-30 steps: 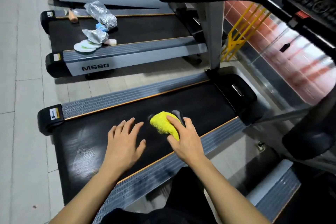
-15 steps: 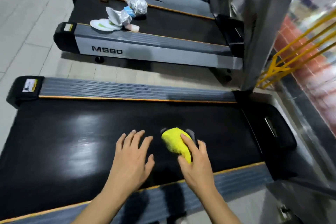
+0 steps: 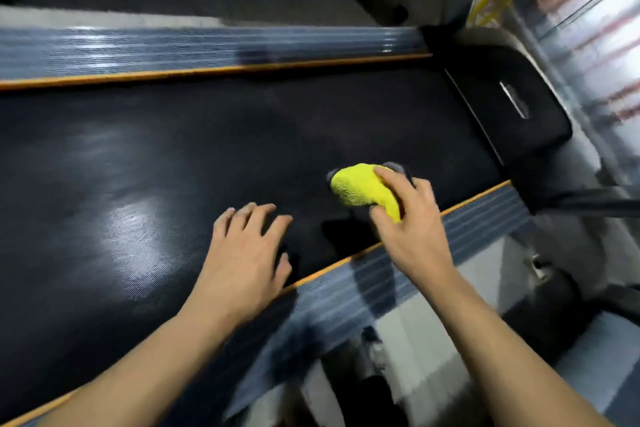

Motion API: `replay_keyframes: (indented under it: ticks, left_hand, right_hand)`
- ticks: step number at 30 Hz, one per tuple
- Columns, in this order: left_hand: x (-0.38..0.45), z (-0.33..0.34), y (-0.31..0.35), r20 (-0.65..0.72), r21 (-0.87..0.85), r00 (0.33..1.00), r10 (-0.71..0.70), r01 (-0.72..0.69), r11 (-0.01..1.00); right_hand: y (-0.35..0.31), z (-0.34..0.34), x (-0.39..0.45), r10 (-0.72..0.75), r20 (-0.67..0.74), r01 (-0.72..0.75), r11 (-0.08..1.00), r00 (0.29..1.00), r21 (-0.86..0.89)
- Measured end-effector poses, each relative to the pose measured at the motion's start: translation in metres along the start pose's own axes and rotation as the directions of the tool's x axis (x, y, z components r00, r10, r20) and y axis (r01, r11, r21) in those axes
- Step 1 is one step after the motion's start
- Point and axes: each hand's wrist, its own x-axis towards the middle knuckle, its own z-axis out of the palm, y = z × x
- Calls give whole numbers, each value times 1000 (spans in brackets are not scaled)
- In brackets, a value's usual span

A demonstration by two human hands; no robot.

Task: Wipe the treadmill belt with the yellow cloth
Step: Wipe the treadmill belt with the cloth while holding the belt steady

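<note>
The black treadmill belt (image 3: 166,163) fills the middle of the view, running left to right. A bunched yellow cloth (image 3: 360,189) with a grey underside lies on the belt near its right end. My right hand (image 3: 408,229) grips the cloth from the near side, fingers curled over it. My left hand (image 3: 242,253) rests flat on the belt to the left of the cloth, fingers spread, holding nothing.
Ribbed grey side rails with orange edging run along the far side (image 3: 207,48) and the near side (image 3: 398,274) of the belt. A black motor cover (image 3: 509,107) closes the right end. Yellow bars and a glass wall (image 3: 588,28) stand at the far right.
The view has swung downward and closer to the belt; the neighbouring treadmill with its litter has left the frame. Both hands stay on the belt, the right still holding the cloth.
</note>
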Motion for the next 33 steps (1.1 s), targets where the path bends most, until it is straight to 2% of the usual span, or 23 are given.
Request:
replay_keyframes:
  ticks: [7,12,19,23,29,33]
  left_hand:
    - [65,87,15,46,122,995,92,-97,988]
    - [114,145,58,116,181,985,129,-149,972]
    - [208,223,131,87,198,974,211,-224,954]
    - [280,254,162,10,202,975,222,-220,954]
    - [373,283,175,-26,238,994,104,-95,967]
    - [438,292,196,-25,258,994,108,-98,961]
  right_hand:
    - [103,50,26,66,-37,-63,996,997,66]
    - [188,64,48,112,-53,-105,988,992,113]
    - [302,63,100,151,-74,-136,975,986,177]
    - [357,52,151,128,-129,-96,968,983,231]
    - [422,37,231,138,-273,-56,956,952,289]
    - [451,27,278,145,-280,-59,954,949,293]
